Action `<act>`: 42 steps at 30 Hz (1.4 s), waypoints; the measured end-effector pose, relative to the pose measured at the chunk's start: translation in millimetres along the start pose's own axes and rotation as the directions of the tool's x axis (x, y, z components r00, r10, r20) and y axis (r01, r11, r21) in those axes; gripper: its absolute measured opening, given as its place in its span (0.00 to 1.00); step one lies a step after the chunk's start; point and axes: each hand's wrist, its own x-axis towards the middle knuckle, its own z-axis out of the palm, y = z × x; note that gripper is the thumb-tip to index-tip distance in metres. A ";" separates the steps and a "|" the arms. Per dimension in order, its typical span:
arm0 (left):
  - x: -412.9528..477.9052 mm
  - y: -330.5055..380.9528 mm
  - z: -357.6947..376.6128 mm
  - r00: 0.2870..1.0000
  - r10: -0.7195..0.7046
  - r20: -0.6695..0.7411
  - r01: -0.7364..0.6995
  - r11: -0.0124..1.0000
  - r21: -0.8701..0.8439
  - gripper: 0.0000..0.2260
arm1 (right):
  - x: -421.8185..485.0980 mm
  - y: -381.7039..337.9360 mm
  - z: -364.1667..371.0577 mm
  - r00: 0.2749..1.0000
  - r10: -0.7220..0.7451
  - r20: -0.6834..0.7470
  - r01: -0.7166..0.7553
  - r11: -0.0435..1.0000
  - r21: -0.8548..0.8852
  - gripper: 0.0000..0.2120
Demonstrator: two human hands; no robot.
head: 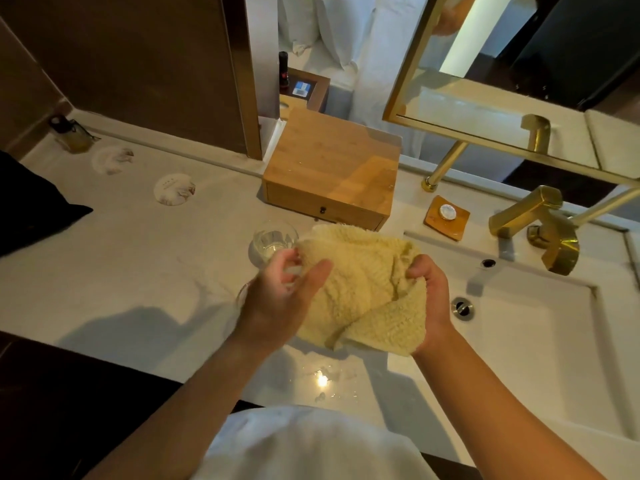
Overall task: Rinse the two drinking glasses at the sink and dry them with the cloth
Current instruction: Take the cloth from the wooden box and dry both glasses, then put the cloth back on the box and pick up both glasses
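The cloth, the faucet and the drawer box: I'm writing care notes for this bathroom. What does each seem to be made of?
Cloth: pale yellow textile, probably cotton, judging by its waffle-like texture and soft folds.
Faucet: metal with a brushed gold finish, judging by its dull sheen and crisp edges.
Drawer box: light wood, perhaps bamboo, with a smooth finish and straight grain lines showing.

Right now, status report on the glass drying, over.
Right hand grips cloth. Left hand against cloth, apparently round a mostly hidden glass. Other glass stands on counter behind. Nothing in the way.
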 end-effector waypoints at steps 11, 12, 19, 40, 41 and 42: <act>35.9 16.5 29.8 0.960 0.212 -0.184 -0.197 0.976 0.096 0.10 | 1.6 -30.4 -1.1 0.964 0.008 -0.267 -0.128 0.891 -0.435 0.28; 39.9 20.9 29.6 0.966 0.184 -0.184 -0.182 0.983 0.028 0.11 | 0.7 -31.6 -1.1 0.954 -0.030 -0.299 -0.126 0.863 -0.490 0.26; 72.4 45.3 29.6 0.999 -0.047 -0.013 0.042 0.961 -0.272 0.08 | 15.9 -28.5 -3.2 0.867 -0.283 -0.410 -0.107 0.697 -0.709 0.18; 296.0 53.9 -1.3 0.980 -0.153 -0.128 0.183 0.948 0.262 0.27 | 188.5 -146.2 -10.0 0.657 -0.522 -0.544 -0.332 0.448 -0.830 0.12; 295.4 56.4 -2.6 0.983 -0.073 -0.167 0.130 0.922 0.364 0.25 | 188.0 -146.1 -13.2 0.646 -0.584 -0.492 -0.347 0.349 -0.870 0.14; 294.1 57.8 -4.2 0.982 0.006 -0.187 0.079 0.895 0.438 0.24 | 186.4 -145.5 -16.7 0.638 -0.632 -0.439 -0.354 0.266 -0.897 0.16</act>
